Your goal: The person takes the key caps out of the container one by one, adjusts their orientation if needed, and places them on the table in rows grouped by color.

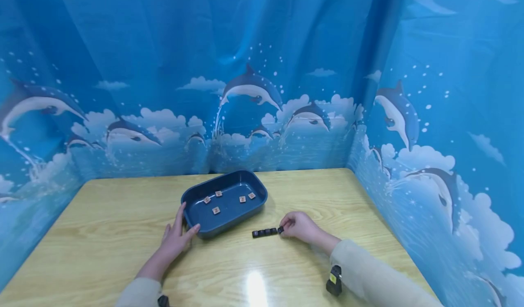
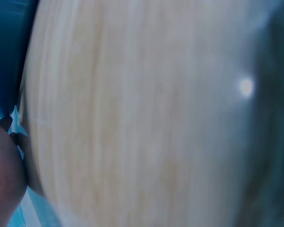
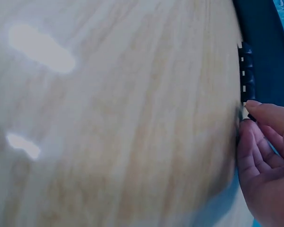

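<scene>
Between thumb and fingers, my right hand [image 1: 300,227] pinches a small black keycap-like block [image 1: 280,230] just above or on the table. It is at the right end of a short row of similar black blocks [image 1: 264,233], with a slight gap between. In the right wrist view the row [image 3: 246,71] appears above the right hand [image 3: 267,146]. My left hand [image 1: 175,242] touches the near left corner of a dark blue tray [image 1: 229,227], thumb and fingers spread. Several small square pale tiles [image 1: 216,210] with reddish marks lie scattered in the tray.
The wooden table [image 1: 123,220] reaches back to a blue dolphin-print curtain [image 1: 172,70], which also lines the sides. A bright glare spot lies on the table near the front. A small black device [image 1: 334,280] is strapped at the right wrist.
</scene>
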`<action>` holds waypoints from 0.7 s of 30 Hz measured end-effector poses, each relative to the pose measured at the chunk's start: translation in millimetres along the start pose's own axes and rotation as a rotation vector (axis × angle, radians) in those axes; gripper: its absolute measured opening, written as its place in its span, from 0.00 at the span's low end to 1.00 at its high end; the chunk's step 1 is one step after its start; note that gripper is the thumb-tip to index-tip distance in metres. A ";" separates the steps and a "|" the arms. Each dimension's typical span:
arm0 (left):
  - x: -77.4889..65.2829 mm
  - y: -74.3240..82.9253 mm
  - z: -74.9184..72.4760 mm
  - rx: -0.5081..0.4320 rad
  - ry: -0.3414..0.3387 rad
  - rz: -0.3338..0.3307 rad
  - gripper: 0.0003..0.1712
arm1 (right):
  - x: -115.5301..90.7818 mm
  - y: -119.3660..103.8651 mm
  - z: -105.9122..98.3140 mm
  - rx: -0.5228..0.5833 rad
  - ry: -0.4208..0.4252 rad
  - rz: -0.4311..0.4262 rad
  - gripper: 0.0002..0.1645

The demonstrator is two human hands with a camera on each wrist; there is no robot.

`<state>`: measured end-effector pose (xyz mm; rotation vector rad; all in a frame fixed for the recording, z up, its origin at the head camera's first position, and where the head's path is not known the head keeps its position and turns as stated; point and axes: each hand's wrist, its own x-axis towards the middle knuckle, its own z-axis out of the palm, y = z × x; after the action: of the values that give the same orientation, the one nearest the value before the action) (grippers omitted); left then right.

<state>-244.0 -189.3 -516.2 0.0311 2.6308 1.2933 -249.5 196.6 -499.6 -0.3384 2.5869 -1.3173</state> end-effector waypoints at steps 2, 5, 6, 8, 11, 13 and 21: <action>-0.2 0.6 -0.2 0.000 -0.003 -0.007 0.52 | -0.4 2.1 1.9 0.029 0.006 0.019 0.14; -0.5 1.1 -0.5 -0.001 -0.006 -0.017 0.53 | 0.2 5.8 2.7 0.049 0.016 0.041 0.14; -0.6 1.4 -0.5 -0.001 -0.007 -0.017 0.53 | 0.6 7.2 2.7 0.050 0.018 0.047 0.14; 0.0 1.5 -0.9 0.001 -0.007 -0.018 0.53 | 1.7 10.1 2.4 0.058 0.025 0.058 0.14; 0.7 1.6 -0.9 0.003 -0.008 -0.020 0.52 | 2.7 14.0 2.2 0.072 0.028 0.070 0.14; 1.1 1.2 -0.9 0.007 -0.007 -0.019 0.52 | 3.0 15.8 2.5 0.081 0.030 0.069 0.15; 1.4 -0.5 -0.6 0.012 -0.002 -0.013 0.52 | 4.7 20.5 5.0 0.124 0.064 0.107 0.16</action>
<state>-245.5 -189.9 -516.5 0.0168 2.6333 1.2723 -254.7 203.1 -519.5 -0.1365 2.5192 -1.4641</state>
